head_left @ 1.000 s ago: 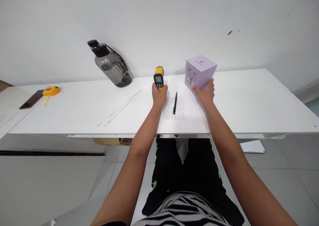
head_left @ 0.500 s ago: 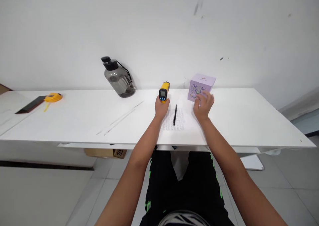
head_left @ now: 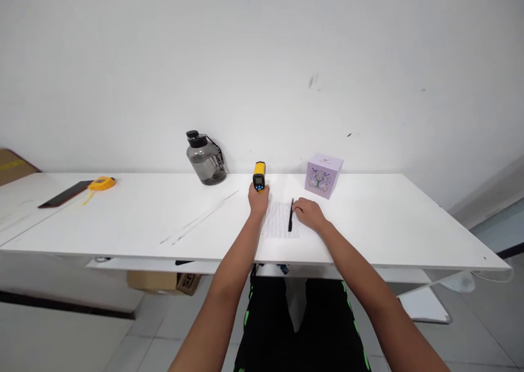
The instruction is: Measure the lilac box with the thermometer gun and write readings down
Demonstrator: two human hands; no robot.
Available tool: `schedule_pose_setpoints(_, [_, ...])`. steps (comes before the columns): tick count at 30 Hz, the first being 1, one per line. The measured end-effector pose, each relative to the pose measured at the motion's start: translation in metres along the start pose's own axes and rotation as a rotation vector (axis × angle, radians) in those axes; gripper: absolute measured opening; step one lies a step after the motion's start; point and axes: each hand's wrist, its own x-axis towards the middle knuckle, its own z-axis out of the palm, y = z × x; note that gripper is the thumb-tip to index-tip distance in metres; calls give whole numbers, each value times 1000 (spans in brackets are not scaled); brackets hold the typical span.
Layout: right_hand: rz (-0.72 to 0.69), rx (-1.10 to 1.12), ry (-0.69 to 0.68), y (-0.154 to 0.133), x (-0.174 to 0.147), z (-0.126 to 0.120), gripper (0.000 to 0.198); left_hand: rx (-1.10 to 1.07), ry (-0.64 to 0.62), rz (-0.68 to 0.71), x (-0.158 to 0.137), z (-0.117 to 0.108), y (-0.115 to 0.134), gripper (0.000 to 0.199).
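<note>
My left hand [head_left: 258, 200] is wrapped round the grip of a yellow and black infrared thermometer [head_left: 259, 175], whose small screen and blue buttons face me. My right hand [head_left: 310, 213] has its fingers curled, with thumb and forefinger closed at the upper part of a black pen [head_left: 290, 219]. Under the pen lies a sheet of paper [head_left: 277, 222] covered in lines of writing too small to read. Just beyond my right hand, a lilac box [head_left: 323, 178] with a printed pattern stands on the white table [head_left: 368, 224].
A grey see-through water bottle [head_left: 207, 161] with a black lid stands near the wall, left of the thermometer. Farther left lie an orange tape measure [head_left: 102, 183] and a dark flat object [head_left: 65, 194]. A cardboard box [head_left: 158, 281] sits below the table.
My right hand has left the lilac box and come down and left to the pen, closing on it. The left hand still holds the thermometer. The view has tipped upward.
</note>
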Motion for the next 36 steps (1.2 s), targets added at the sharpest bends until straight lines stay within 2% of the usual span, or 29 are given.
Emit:
schedule_pose_setpoints(3, [42,58,50,-2,-2,-3,36,-9,-26,13,1,1,-4,23])
schedule_pose_setpoints(8, [111,12,-92,-9,-2,-6,42,-60,-106,26,3,4,-15,27])
schedule_pose_setpoints(11, [147,-49,-120,-10,-1,-5,45,-49,-88,51,4,4,-17,28])
schedule_pose_setpoints(14, [181,-9,-115,-9,0,-4,41,-21,-44,57,6,4,-17,30])
schedule_pose_setpoints(16, [204,140,-69,-7,1,-6,37,-7,-45,47,7,3,-18,31])
schedule_pose_setpoints(18, [203,433,-6,-6,2,-11,34,5,-55,49,8,3,-19,32])
schedule_pose_setpoints(21, [91,951,-4,-7,-3,-20,43,-4,-51,70,8,2,-21,33])
schedule_pose_setpoints(23, [33,1082,-3,-11,-10,-24,44,-16,-51,77,7,2,-22,31])
schedule_pose_setpoints(27, [22,903,132,-16,-28,-21,34,34,-54,97,5,3,-22,34])
schedule_pose_setpoints(32, [-20,865,179,-10,-40,-10,52,96,-79,56,7,4,-22,36])
schedule_pose_setpoints(34, [7,757,276,-8,-43,-6,42,118,-84,41,7,4,-23,38])
schedule_pose_setpoints(36, [36,607,349,-9,-45,-3,31,132,-44,52,6,3,-24,50])
